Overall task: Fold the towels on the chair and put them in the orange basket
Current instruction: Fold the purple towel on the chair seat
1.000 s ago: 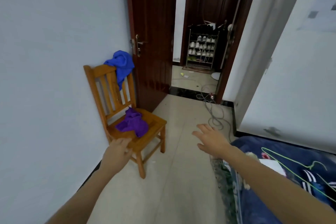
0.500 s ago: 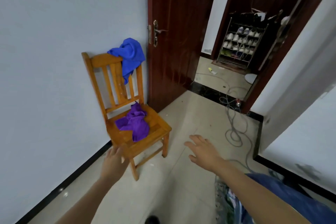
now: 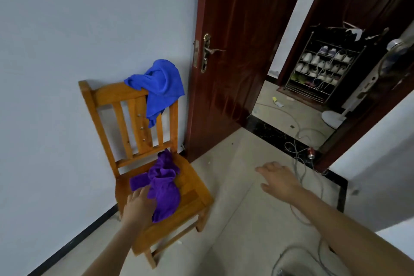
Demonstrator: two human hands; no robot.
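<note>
A wooden chair (image 3: 105,96) stands against the left wall. A crumpled purple towel (image 3: 164,184) lies on its seat. A blue towel (image 3: 162,85) hangs over the right end of the backrest. My left hand (image 3: 139,206) reaches over the seat's front and its fingers touch the purple towel's near edge; whether they grip it I cannot tell. My right hand (image 3: 277,180) hovers open above the floor to the right of the chair, holding nothing. The orange basket is out of view.
A dark wooden door (image 3: 235,40) stands open just right of the chair. Grey cables (image 3: 299,157) and a red can (image 3: 311,153) lie on the floor by the threshold. A shoe rack (image 3: 322,67) and a white fan base (image 3: 333,116) stand in the room beyond.
I have come closer to the chair. My left hand moved forward from the seat's front edge onto the purple towel. My right hand stayed open and drifted right.
</note>
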